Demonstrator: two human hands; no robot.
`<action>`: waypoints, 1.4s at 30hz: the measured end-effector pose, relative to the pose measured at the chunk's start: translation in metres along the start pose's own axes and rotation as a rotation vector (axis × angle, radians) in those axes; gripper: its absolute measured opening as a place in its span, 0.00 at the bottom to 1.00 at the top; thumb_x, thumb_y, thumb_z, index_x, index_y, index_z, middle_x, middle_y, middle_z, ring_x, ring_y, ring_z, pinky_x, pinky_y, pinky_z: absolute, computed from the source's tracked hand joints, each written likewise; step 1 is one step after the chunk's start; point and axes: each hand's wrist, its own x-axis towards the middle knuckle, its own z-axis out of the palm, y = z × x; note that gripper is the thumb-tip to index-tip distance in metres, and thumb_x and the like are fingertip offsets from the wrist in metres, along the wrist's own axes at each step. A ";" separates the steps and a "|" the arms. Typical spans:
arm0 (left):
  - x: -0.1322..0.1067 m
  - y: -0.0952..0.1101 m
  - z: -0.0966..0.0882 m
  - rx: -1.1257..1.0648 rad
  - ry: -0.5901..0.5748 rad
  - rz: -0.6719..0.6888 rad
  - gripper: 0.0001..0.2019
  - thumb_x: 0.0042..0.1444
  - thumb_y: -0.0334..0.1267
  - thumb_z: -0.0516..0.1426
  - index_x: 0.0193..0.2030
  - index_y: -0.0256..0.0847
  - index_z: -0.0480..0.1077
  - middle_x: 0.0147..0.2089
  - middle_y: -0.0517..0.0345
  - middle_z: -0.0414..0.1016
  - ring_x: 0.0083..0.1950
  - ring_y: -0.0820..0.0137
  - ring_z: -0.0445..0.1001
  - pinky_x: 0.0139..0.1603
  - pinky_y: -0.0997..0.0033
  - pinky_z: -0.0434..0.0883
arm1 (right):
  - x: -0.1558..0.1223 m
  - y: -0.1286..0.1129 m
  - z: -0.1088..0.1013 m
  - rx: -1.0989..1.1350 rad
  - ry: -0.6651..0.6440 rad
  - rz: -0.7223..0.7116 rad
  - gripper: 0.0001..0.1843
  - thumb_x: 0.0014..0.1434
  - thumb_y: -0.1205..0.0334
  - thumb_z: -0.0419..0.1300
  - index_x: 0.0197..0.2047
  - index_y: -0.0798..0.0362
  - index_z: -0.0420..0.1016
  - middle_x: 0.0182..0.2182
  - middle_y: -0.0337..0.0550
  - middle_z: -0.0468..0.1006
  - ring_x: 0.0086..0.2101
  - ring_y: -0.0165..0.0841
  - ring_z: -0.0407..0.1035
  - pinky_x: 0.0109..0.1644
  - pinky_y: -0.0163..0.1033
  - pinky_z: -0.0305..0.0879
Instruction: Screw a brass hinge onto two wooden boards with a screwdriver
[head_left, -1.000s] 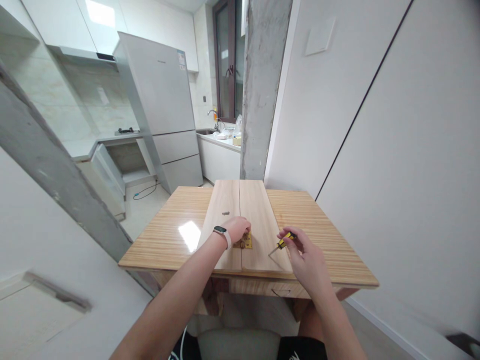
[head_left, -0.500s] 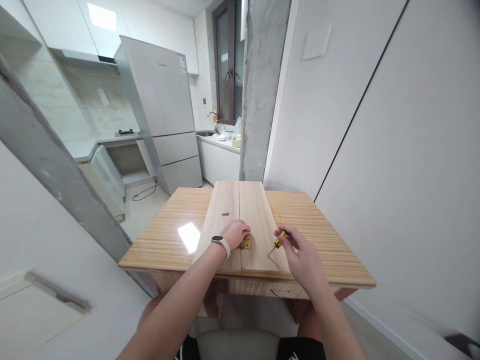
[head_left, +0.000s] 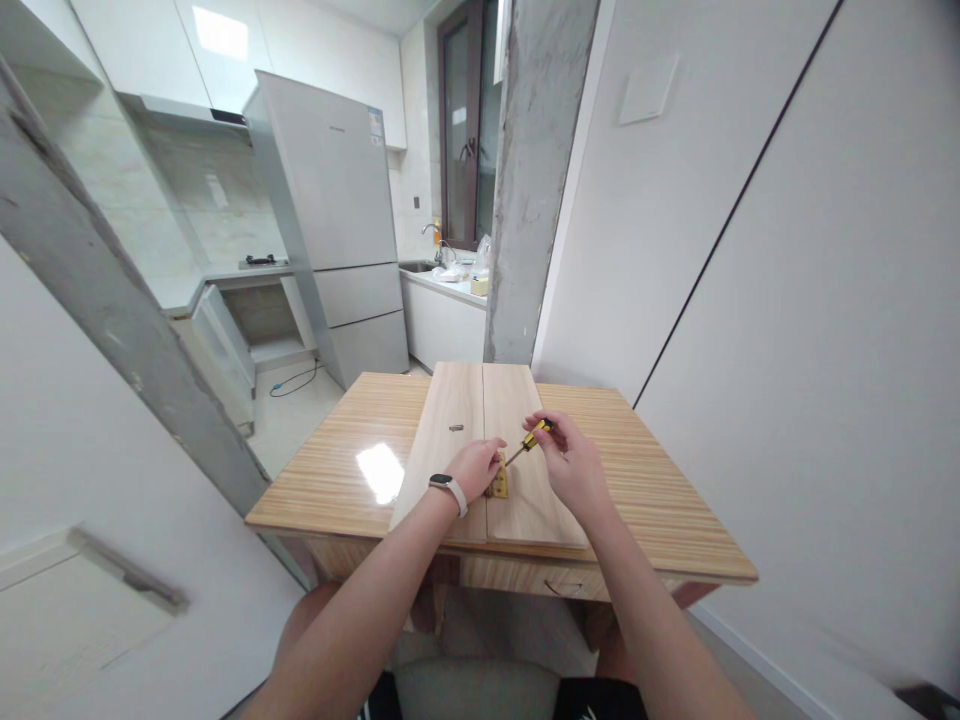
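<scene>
Holding a yellow and black screwdriver [head_left: 537,435] with its handle between bent fingers, the right hand [head_left: 573,465] leans in from the side. The thin metal rod points down and left, and its tip is right by a flat, gold-coloured metal hinge with small holes [head_left: 501,488]. I cannot tell if the tip touches it. The left hand [head_left: 474,470], with a dark-faced watch on a pale band [head_left: 442,481] at its wrist, is bent over the hinge and hides part of it. Its fingertips are hard to see, so I cannot tell if they pinch anything.

The hinge lies by the thin gap between two pale, flat wooden boards [head_left: 525,510]. Farther back on the left board lies a small grey metal bit [head_left: 456,428], too tiny to name. The boards lie side by side on a shiny, striped brown wooden table [head_left: 645,480].
</scene>
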 end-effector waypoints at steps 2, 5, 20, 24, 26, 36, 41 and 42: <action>0.000 -0.001 0.001 -0.005 0.002 -0.001 0.19 0.62 0.28 0.57 0.60 0.42 0.70 0.44 0.53 0.80 0.45 0.66 0.79 0.51 0.68 0.74 | 0.006 0.005 0.006 0.012 -0.011 -0.001 0.17 0.69 0.46 0.58 0.53 0.47 0.73 0.50 0.49 0.82 0.50 0.40 0.79 0.58 0.51 0.75; 0.000 -0.002 0.001 -0.001 -0.002 -0.010 0.20 0.62 0.28 0.57 0.61 0.43 0.69 0.43 0.54 0.80 0.44 0.66 0.79 0.49 0.69 0.74 | 0.013 0.013 0.013 0.026 -0.030 0.003 0.17 0.68 0.45 0.58 0.53 0.47 0.73 0.49 0.49 0.81 0.50 0.40 0.79 0.57 0.50 0.75; -0.001 0.001 -0.004 -0.007 -0.035 0.001 0.21 0.62 0.29 0.58 0.62 0.43 0.67 0.43 0.54 0.79 0.46 0.65 0.78 0.51 0.67 0.73 | 0.041 -0.002 0.005 -0.170 -0.294 -0.080 0.15 0.69 0.62 0.51 0.54 0.47 0.75 0.49 0.45 0.82 0.49 0.37 0.76 0.57 0.47 0.70; -0.012 -0.007 -0.019 -0.001 -0.012 0.084 0.28 0.60 0.44 0.65 0.65 0.42 0.66 0.58 0.45 0.74 0.59 0.56 0.73 0.63 0.55 0.70 | 0.050 -0.009 0.000 -0.267 -0.367 -0.111 0.18 0.66 0.68 0.52 0.54 0.48 0.77 0.53 0.46 0.81 0.50 0.37 0.75 0.57 0.45 0.69; -0.020 -0.014 -0.029 0.051 -0.017 0.110 0.36 0.55 0.57 0.67 0.66 0.41 0.65 0.62 0.42 0.70 0.65 0.50 0.68 0.66 0.48 0.67 | 0.055 -0.011 -0.002 -0.321 -0.392 -0.117 0.18 0.65 0.70 0.53 0.54 0.49 0.76 0.51 0.47 0.81 0.48 0.36 0.75 0.56 0.43 0.69; -0.034 -0.032 -0.039 0.182 -0.153 0.126 0.52 0.51 0.76 0.58 0.74 0.43 0.58 0.71 0.41 0.62 0.72 0.44 0.59 0.71 0.42 0.60 | 0.087 -0.052 0.002 -0.799 -0.725 -0.098 0.10 0.62 0.73 0.60 0.44 0.51 0.76 0.40 0.44 0.82 0.40 0.35 0.73 0.39 0.35 0.59; -0.037 -0.028 -0.037 0.230 -0.153 0.129 0.53 0.51 0.78 0.56 0.76 0.45 0.55 0.72 0.41 0.60 0.72 0.43 0.57 0.71 0.41 0.60 | 0.099 -0.064 0.011 -0.986 -0.928 -0.117 0.12 0.58 0.75 0.62 0.42 0.52 0.77 0.42 0.46 0.82 0.41 0.36 0.74 0.36 0.35 0.57; -0.037 -0.027 -0.038 0.235 -0.153 0.130 0.53 0.52 0.77 0.55 0.76 0.45 0.54 0.72 0.41 0.60 0.73 0.43 0.57 0.71 0.40 0.59 | 0.100 -0.064 0.013 -1.000 -0.953 -0.120 0.11 0.58 0.75 0.62 0.42 0.52 0.78 0.43 0.46 0.82 0.41 0.36 0.74 0.37 0.35 0.57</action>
